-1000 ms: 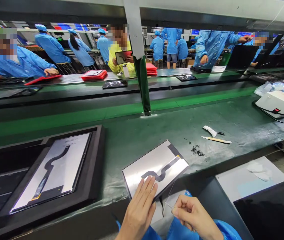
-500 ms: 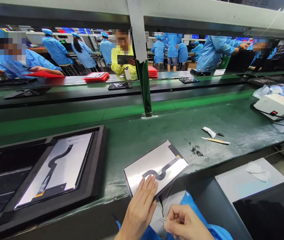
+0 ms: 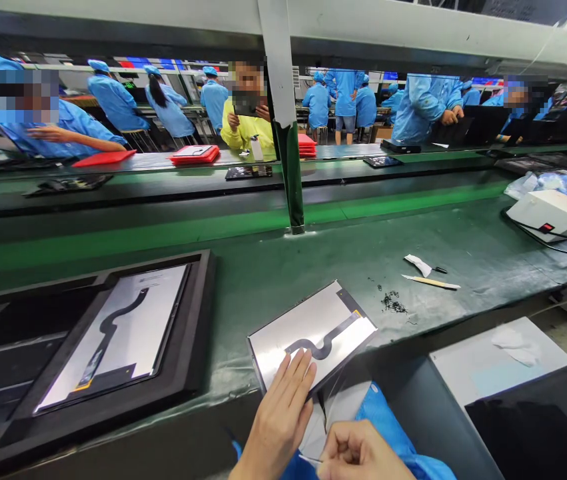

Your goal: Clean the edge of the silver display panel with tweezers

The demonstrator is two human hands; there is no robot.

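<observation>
A silver display panel [image 3: 283, 327] with a dark curved flex cable [image 3: 324, 343] lies tilted at the front edge of the green bench. My left hand [image 3: 283, 407] rests flat on its lower left part, fingers stretched out side by side. Below the panel's near edge, my right hand [image 3: 358, 450] is closed in a pinch on a thin pale tool [image 3: 309, 459], whose tip points left; its rest is hidden by the fingers. Black scraps [image 3: 393, 303] lie right of the panel, with a yellow-handled blade [image 3: 430, 282] and a white-wrapped tool [image 3: 419, 265] beyond.
At left, a black foam tray [image 3: 198, 320] holds a second panel [image 3: 128, 333]. A post [image 3: 293, 180] rises from the bench's back edge. A white device [image 3: 548, 213] with cables stands at right. People in blue work across the conveyor.
My right hand has moved slightly down and left with the thin tool. My left hand and the panel have hardly moved. Items on the conveyor have shifted right.
</observation>
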